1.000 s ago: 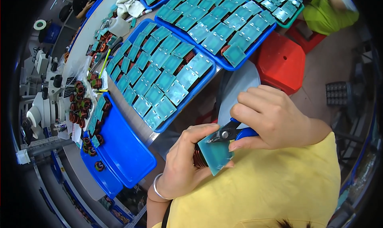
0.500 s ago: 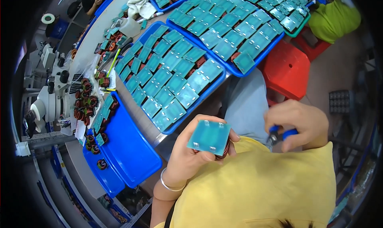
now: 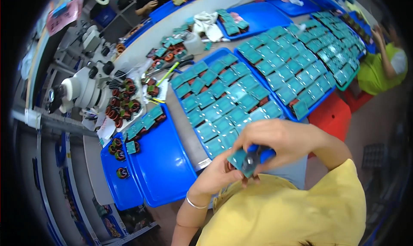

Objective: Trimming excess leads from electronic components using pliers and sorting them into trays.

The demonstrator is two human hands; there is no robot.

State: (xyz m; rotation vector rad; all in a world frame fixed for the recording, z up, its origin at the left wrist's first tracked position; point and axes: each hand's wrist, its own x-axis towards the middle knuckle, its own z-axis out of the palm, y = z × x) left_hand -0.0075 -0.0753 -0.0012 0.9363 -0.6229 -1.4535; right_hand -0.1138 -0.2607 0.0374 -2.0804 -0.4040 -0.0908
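My left hand (image 3: 215, 176), with a silver bangle at its wrist, grips a square teal board (image 3: 235, 160) in front of my yellow shirt. In the earlier frame, reddish wire windings show beneath this board. My right hand (image 3: 282, 138) is closed around blue-handled pliers (image 3: 251, 161). Their metal head lies over the board; motion blur hides whether the jaws touch it. The right hand and the pliers cover much of the board. Behind my hands, a blue tray (image 3: 200, 136) carries rows of similar teal boards on wound coils.
Another blue tray (image 3: 272, 90) of teal boards stands to the right, near a red stool (image 3: 333, 117). At left are a blue tray (image 3: 161, 168), loose wound coils (image 3: 124, 102) and a white microscope (image 3: 81, 89). A person in bright green (image 3: 380, 74) sits at far right.
My right hand has moved left with the pliers, from beside me onto the board in my left hand. The view has shifted, so the table appears farther right and lower.
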